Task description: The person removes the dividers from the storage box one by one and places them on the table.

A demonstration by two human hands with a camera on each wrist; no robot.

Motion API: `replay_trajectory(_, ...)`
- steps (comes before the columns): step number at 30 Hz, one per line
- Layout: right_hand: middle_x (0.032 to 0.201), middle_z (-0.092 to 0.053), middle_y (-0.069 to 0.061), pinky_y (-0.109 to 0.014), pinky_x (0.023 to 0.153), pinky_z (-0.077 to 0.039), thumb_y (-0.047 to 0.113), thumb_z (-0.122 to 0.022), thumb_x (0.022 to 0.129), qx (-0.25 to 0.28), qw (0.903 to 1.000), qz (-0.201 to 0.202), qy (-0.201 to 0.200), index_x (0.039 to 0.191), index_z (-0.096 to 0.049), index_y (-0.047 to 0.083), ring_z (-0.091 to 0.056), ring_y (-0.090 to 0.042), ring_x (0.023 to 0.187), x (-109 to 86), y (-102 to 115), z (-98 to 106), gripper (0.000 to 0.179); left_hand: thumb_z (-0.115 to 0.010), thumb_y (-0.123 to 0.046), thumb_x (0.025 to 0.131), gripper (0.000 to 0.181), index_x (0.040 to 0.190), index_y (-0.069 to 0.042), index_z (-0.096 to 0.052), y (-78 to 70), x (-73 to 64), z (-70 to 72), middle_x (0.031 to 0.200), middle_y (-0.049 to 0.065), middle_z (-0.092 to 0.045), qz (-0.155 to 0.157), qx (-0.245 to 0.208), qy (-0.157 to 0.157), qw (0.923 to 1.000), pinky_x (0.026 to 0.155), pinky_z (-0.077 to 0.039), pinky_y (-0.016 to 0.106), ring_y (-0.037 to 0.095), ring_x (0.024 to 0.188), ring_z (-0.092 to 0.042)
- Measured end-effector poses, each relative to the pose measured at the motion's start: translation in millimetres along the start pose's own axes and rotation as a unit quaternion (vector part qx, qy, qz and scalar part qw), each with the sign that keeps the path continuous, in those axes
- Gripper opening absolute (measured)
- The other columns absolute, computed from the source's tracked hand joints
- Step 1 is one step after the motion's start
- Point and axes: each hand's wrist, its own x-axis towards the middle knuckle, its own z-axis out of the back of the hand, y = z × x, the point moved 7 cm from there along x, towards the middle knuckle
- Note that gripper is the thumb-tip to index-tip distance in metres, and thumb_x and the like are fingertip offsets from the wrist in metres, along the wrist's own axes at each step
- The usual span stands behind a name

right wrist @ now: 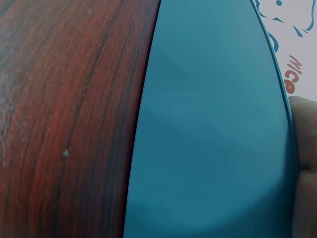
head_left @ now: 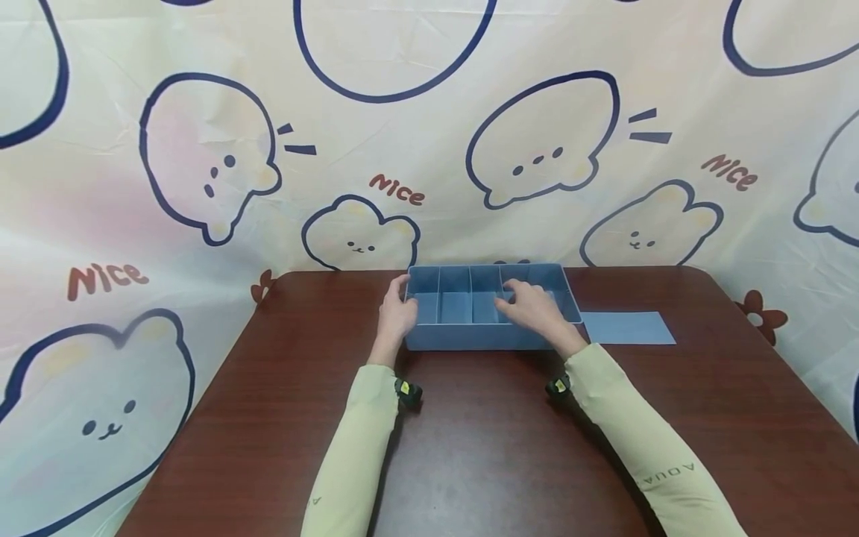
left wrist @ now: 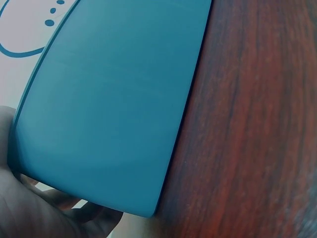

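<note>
In the head view a blue box (head_left: 470, 337) with upright dividers and several compartments stands on the brown table. My left hand (head_left: 394, 317) grips its left end, the thumb at the rim and the other fingers curled round the outside, as the left wrist view shows. Bent over the box's right half, my right hand (head_left: 533, 307) has its thumb and index finger at a divider (head_left: 502, 277). Whether they pinch it cannot be told. In the right wrist view the box's long wall (right wrist: 213, 124) hides the fingertips.
A flat blue rectangular sheet (head_left: 629, 328) lies on the table (head_left: 470, 447) to the right of the box. Behind the table hangs a pale cloth (head_left: 429, 149) with cartoon outlines. Black devices (head_left: 408, 394) are strapped at both wrists.
</note>
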Motion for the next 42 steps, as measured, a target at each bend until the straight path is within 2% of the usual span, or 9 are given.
replay_trajectory(10, 0.122, -0.066, -0.020, -0.047, 0.081, -0.059, 0.037, -0.055, 0.096, -0.007, 1.0000, -0.001, -0.006, 0.140, -0.049, 0.005, -0.069, -0.032, 0.101, -0.2, -0.1, 0.3, 0.054, -0.048, -0.012, 0.098, 0.052, 0.147, -0.025, -0.038, 0.4, 0.3, -1.3, 0.154, 0.010, -0.040, -0.002, 0.001, 0.000, 1.0000, 0.113, -0.033, 0.058, 0.033, 0.142, -0.038)
replay_trajectory(21, 0.110, -0.071, -0.018, -0.032, 0.062, -0.057, 0.034, -0.055, 0.096, -0.008, 0.9997, 0.009, -0.023, 0.135, -0.053, 0.005, -0.070, -0.024, 0.080, -0.8, 2.6, 2.4, 0.049, -0.047, -0.013, 0.098, 0.051, 0.146, -0.025, -0.039, -0.9, 0.2, -1.5, 0.153, 0.010, -0.041, -0.004, 0.001, -0.001, 1.0000, 0.113, -0.033, 0.058, 0.032, 0.142, -0.039)
replay_trajectory(24, 0.110, -0.071, -0.017, -0.035, 0.065, -0.058, 0.037, -0.055, 0.096, -0.012, 0.9996, 0.009, -0.024, 0.135, -0.052, 0.005, -0.070, -0.026, 0.084, -2.1, 4.5, 3.7, 0.051, -0.047, -0.013, 0.098, 0.051, 0.147, -0.025, -0.038, -1.9, -0.5, -1.2, 0.153, 0.010, -0.041, -0.004, 0.000, -0.001, 1.0000, 0.113, -0.033, 0.059, 0.033, 0.142, -0.039)
replay_trajectory(28, 0.109, -0.071, -0.016, -0.043, 0.077, -0.059, 0.044, -0.056, 0.096, -0.023, 0.9993, 0.016, -0.027, 0.135, -0.052, 0.006, -0.071, -0.028, 0.091, -3.5, 6.8, 4.2, 0.056, -0.047, -0.013, 0.098, 0.051, 0.147, -0.025, -0.038, -2.4, -1.1, -0.5, 0.153, 0.010, -0.041, -0.003, 0.001, -0.003, 1.0000, 0.112, -0.033, 0.059, 0.034, 0.141, -0.039)
replay_trajectory(30, 0.108, -0.071, -0.016, -0.042, 0.076, -0.059, 0.044, -0.057, 0.095, -0.023, 0.9992, 0.018, -0.028, 0.135, -0.052, 0.006, -0.071, -0.027, 0.089, -3.2, 7.3, 3.9, 0.056, -0.047, -0.013, 0.098, 0.051, 0.147, -0.025, -0.038, -2.3, -1.0, -0.2, 0.153, 0.011, -0.041, -0.004, 0.001, -0.003, 1.0000, 0.112, -0.033, 0.059, 0.034, 0.141, -0.039)
replay_trajectory(34, 0.093, -0.071, -0.014, -0.034, 0.059, -0.057, 0.036, -0.057, 0.095, -0.015, 0.9995, 0.013, -0.023, 0.134, -0.053, 0.004, -0.069, -0.023, 0.071, -2.2, 8.2, 2.6, 0.051, -0.047, -0.013, 0.098, 0.052, 0.147, -0.025, -0.038, -0.8, -0.6, 0.3, 0.154, 0.011, -0.040, -0.002, 0.001, -0.003, 1.0000, 0.112, -0.034, 0.059, 0.034, 0.142, -0.038)
replay_trajectory(37, 0.071, -0.064, -0.010, -0.028, 0.045, -0.046, 0.031, -0.056, 0.095, -0.013, 0.9997, 0.011, -0.020, 0.134, -0.053, 0.003, -0.058, -0.021, 0.052, -1.5, 9.5, 2.7, 0.048, -0.046, -0.013, 0.098, 0.052, 0.147, -0.025, -0.037, -0.1, 0.0, 0.5, 0.154, 0.010, -0.040, -0.001, 0.003, -0.004, 1.0000, 0.112, -0.034, 0.058, 0.033, 0.142, -0.038)
replay_trajectory(39, 0.062, -0.057, -0.007, -0.026, 0.041, -0.040, 0.029, -0.055, 0.095, -0.014, 0.9996, 0.011, -0.020, 0.134, -0.053, 0.002, -0.052, -0.020, 0.045, -1.4, 10.3, 3.4, 0.048, -0.046, -0.013, 0.098, 0.052, 0.147, -0.025, -0.037, 0.2, 0.2, 0.2, 0.154, 0.010, -0.040, 0.000, 0.004, -0.004, 1.0000, 0.112, -0.034, 0.058, 0.033, 0.142, -0.039)
replay_trajectory(42, 0.058, -0.054, -0.005, -0.025, 0.039, -0.038, 0.026, -0.055, 0.095, -0.010, 0.9995, 0.014, -0.026, 0.134, -0.053, 0.001, -0.051, -0.020, 0.043, -1.6, 11.3, 5.4, 0.047, -0.046, -0.014, 0.098, 0.052, 0.147, -0.026, -0.037, 0.4, 0.3, -0.7, 0.155, 0.010, -0.039, 0.002, 0.004, -0.003, 1.0000, 0.112, -0.035, 0.058, 0.033, 0.142, -0.039)
